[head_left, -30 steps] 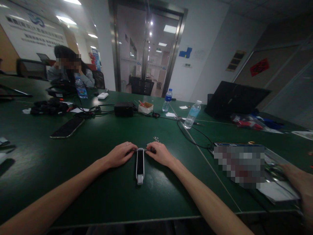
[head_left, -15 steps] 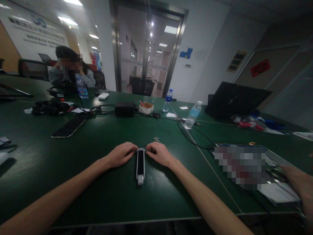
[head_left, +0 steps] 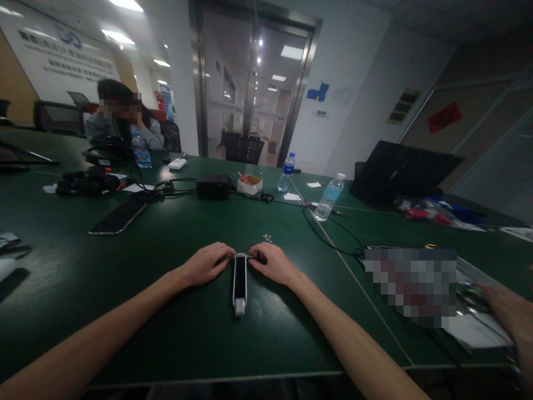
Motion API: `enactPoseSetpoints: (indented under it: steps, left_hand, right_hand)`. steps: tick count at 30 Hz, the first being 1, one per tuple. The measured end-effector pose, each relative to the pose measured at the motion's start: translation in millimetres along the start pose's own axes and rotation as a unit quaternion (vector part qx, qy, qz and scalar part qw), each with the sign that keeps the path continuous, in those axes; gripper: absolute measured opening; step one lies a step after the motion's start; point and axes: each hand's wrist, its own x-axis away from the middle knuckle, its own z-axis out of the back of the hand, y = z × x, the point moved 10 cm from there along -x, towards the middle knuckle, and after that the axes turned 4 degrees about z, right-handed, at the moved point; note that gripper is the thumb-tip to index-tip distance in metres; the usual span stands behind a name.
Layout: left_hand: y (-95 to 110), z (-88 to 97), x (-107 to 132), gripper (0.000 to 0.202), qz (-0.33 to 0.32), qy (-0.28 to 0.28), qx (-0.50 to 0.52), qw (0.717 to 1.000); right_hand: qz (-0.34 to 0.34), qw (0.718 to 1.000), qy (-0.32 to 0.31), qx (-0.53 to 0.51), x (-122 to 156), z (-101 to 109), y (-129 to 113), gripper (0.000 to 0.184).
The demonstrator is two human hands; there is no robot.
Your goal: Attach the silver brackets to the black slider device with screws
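A narrow white-framed device (head_left: pixel 240 280) with a long black face lies lengthwise on the green table, its pale end piece towards me. Fingers of my left hand (head_left: pixel 210 262) are closed at the far left corner of this device; a thin dark bit shows at their tips, too small to name. Across from it, my right hand (head_left: pixel 271 263) pinches a small dark rod-like tool (head_left: pixel 260 257), whose thin tip points at the device's far right corner. Just beyond my right hand lie several small shiny pieces (head_left: pixel 267 238).
A phone (head_left: pixel 118 216) lies left, near a black box (head_left: pixel 212 186) with cables. Water bottles (head_left: pixel 328 198) and a small open carton (head_left: pixel 250 184) stand farther back. Another person's hand (head_left: pixel 510 311) is at the right beside papers. A person (head_left: pixel 122 119) sits far left.
Both hands and the device stay in nearly the same place. The whole view has shifted very slightly.
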Motion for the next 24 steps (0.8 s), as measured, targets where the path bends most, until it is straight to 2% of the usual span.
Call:
enactPoseSetpoints:
  steps: [10, 24]
  left_hand:
    - [4.1, 1.9, -0.1, 0.024, -0.004, 0.006, 0.0, 1.0]
    - [3.3, 1.3, 0.7, 0.024, -0.001, 0.0, 0.001, 1.0]
  right_hand:
    - [-0.006, 1.0, -0.013, 0.006, -2.1, -1.0, -2.9, 0.007]
    - [-0.004, 1.0, -0.016, -0.002, -1.4, -1.3, -4.8, 0.01]
